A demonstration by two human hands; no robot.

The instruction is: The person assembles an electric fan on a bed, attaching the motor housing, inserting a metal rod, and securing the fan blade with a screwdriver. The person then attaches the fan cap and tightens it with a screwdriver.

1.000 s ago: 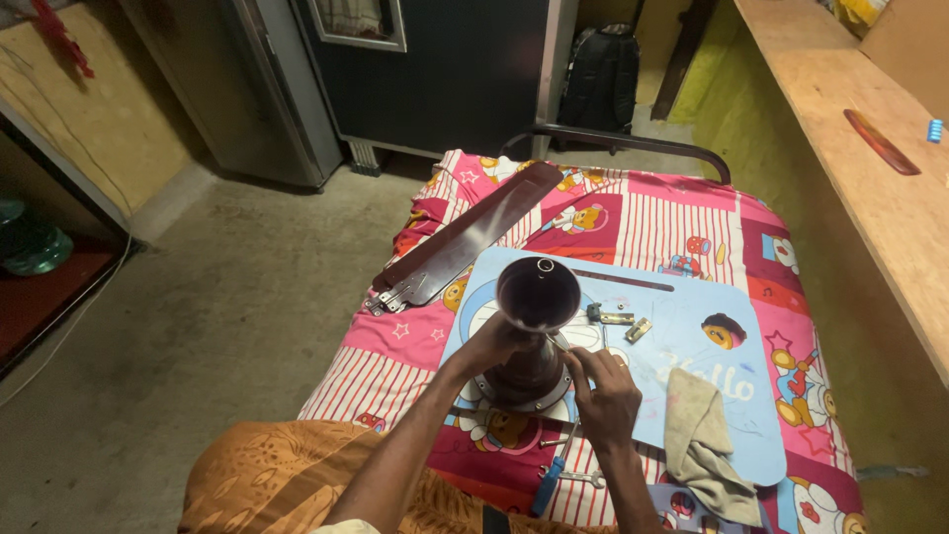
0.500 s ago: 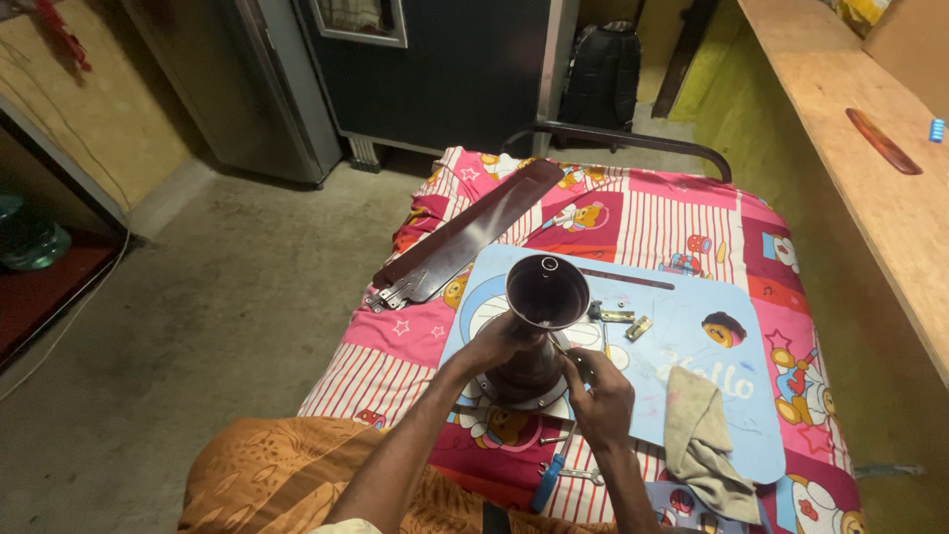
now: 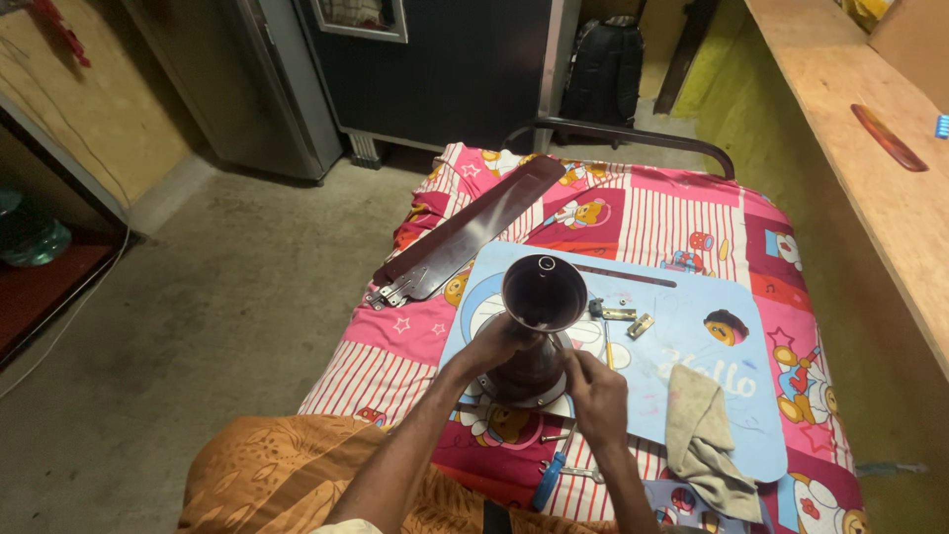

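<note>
Pink patterned bedding [image 3: 652, 222] covers a cot, with a long brown fan blade [image 3: 465, 235] lying beside a blue board [image 3: 692, 346]. On it stands the brown fan motor [image 3: 539, 326]; left hand [image 3: 494, 341] grips its neck, right hand [image 3: 596, 394] pinches a thin tool against its base.

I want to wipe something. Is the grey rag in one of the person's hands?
No, the grey rag lies loose on the blue board, while both hands are at the brown fan part.

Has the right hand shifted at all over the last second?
Yes. The right hand has slid slightly left and closer to the brown fan motor's base, away from the grey rag on the blue board.
</note>
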